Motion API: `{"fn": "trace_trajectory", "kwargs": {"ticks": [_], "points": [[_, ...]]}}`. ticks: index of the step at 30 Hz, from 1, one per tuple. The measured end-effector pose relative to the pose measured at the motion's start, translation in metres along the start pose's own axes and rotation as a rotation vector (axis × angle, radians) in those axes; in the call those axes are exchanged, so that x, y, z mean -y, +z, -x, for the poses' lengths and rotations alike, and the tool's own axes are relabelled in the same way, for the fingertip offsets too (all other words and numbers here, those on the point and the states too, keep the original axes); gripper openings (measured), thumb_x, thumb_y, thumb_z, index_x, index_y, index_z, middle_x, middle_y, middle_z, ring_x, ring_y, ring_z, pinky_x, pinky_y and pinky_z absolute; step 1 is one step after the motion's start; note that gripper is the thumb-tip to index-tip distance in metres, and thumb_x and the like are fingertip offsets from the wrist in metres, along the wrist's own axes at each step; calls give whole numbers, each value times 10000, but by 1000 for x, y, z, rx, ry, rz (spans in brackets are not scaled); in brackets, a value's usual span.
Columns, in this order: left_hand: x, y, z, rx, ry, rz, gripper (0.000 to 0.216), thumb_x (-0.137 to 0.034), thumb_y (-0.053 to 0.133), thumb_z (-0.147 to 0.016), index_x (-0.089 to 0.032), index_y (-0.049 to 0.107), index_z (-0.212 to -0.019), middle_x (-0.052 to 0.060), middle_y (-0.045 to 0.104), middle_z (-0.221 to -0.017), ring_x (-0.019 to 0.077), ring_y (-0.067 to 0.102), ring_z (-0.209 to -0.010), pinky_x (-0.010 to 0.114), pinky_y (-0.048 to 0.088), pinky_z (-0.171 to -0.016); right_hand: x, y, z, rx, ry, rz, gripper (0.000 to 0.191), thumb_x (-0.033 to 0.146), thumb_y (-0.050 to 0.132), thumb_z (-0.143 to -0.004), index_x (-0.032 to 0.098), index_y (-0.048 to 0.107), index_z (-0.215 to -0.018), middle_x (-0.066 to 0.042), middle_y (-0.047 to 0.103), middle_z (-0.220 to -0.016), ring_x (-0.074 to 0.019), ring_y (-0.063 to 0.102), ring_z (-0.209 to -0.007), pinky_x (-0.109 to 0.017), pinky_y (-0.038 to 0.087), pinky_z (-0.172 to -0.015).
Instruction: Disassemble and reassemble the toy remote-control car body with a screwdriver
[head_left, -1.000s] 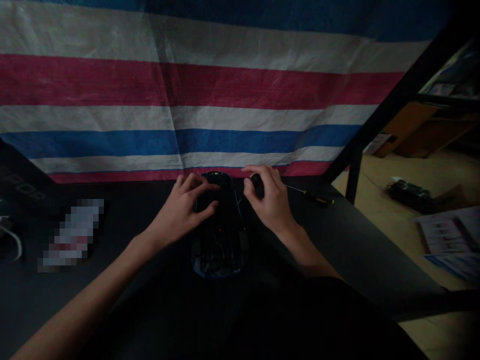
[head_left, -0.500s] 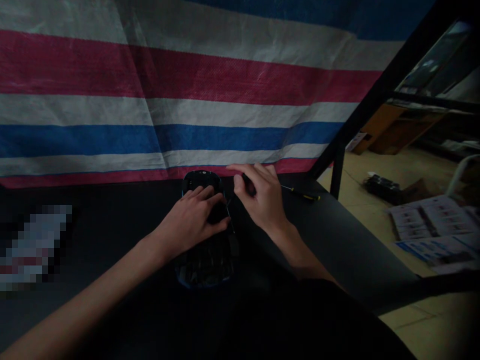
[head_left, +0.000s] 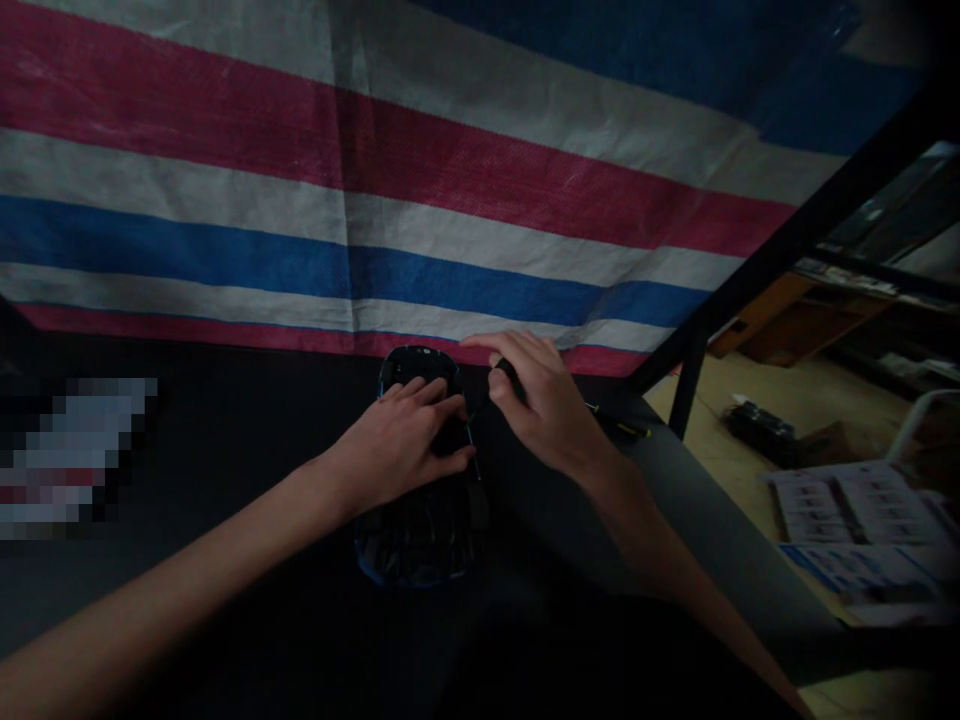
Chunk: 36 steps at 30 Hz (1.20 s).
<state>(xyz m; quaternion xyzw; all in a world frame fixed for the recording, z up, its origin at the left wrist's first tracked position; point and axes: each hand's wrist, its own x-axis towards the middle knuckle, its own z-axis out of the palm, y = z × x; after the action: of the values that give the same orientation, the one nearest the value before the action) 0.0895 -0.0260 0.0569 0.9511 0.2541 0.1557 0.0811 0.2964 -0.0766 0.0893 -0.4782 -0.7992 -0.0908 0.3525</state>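
A dark, blue-edged device [head_left: 417, 530] with its insides showing lies on the black table [head_left: 225, 450] in front of me. My left hand [head_left: 401, 445] lies flat on its upper half, fingers stretched out and pressing down. My right hand [head_left: 544, 405] is closed round a small screwdriver [head_left: 507, 374] with a dark handle. Its thin shaft slants down to the device's right edge, just beside my left fingertips. The light is dim, so the device's parts are hard to make out.
A striped red, white and blue tarp [head_left: 375, 200] hangs behind the table. A second screwdriver [head_left: 619, 425] with a yellow mark lies by the table's right edge. A black frame post [head_left: 686, 385] stands there. Papers [head_left: 847, 520] and a dark object [head_left: 757, 430] lie on the floor.
My left hand has slid from the device's far end down over its middle and flattened. The right hand has brought the screwdriver tip closer to the device. The view has tilted.
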Motion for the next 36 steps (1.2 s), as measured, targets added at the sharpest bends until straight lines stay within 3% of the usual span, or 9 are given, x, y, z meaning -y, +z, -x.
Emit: {"fn": "trace_trajectory", "kwargs": {"ticks": [4, 7, 11, 15, 26, 30, 33, 36], "points": [[-2, -3, 1, 20, -11, -2, 440, -531, 582, -1029, -182, 689, -1275, 135, 646, -1294, 377, 633, -1237, 590, 501, -1101, -2, -1, -1, -1, 35, 31, 231, 268, 481, -1087, 238, 706, -1129, -48, 788, -1063, -236, 690, -953, -403, 431, -887], [-3, -4, 1, 23, -23, -9, 444, -536, 578, -1031, -180, 683, -1275, 134, 646, -1281, 370, 638, -1221, 588, 506, -1094, -4, 0, -1, 0, 16, 12, 266, 227, 447, -1079, 235, 684, -1198, -72, 776, -1170, -252, 682, -1046, -413, 437, -926], [-5, -6, -1, 43, -20, -8, 432, -516, 582, -1031, -168, 683, -1265, 138, 644, -1276, 372, 630, -1233, 585, 500, -1099, -4, -1, -1, 22, 27, 32, 235, 265, 457, -1100, 237, 690, -1123, -60, 782, -1090, -251, 682, -983, -420, 441, -918], [-5, -7, -1, 49, -24, -2, 437, -515, 584, -1031, -165, 679, -1274, 137, 644, -1264, 370, 630, -1223, 597, 483, -1112, -3, -3, -3, 62, 6, -14, 246, 214, 441, -1077, 230, 664, -1178, -72, 767, -1142, -261, 675, -1075, -428, 453, -973], [-5, -8, -2, 57, -23, 19, 420, -507, 607, -1020, -171, 677, -1262, 124, 638, -1229, 352, 628, -1199, 563, 491, -1105, -5, 3, -2, 7, 128, 3, 98, 238, 515, -1029, 224, 611, -1039, -67, 727, -955, -236, 675, -866, -369, 483, -810], [-4, -8, -4, 62, -12, 29, 412, -505, 603, -1019, -178, 685, -1256, 123, 643, -1235, 347, 632, -1204, 555, 484, -1117, -6, 2, -3, 5, 189, 97, 178, 295, 500, -1064, 234, 630, -959, -41, 707, -816, -228, 647, -770, -364, 451, -760], [-4, -9, -5, 73, -17, 28, 409, -501, 611, -1011, -180, 688, -1253, 125, 647, -1237, 354, 633, -1211, 558, 486, -1112, -5, 1, -4, 12, 131, 66, 155, 224, 492, -1043, 225, 646, -1032, -59, 737, -927, -234, 663, -858, -365, 450, -800], [-3, -9, -6, 69, -16, 31, 408, -508, 612, -1009, -184, 688, -1244, 128, 645, -1257, 362, 627, -1234, 553, 493, -1105, -3, 1, -2, -11, 158, 115, 154, 255, 497, -1057, 229, 642, -1012, -53, 723, -872, -235, 640, -810, -374, 443, -805]]}}
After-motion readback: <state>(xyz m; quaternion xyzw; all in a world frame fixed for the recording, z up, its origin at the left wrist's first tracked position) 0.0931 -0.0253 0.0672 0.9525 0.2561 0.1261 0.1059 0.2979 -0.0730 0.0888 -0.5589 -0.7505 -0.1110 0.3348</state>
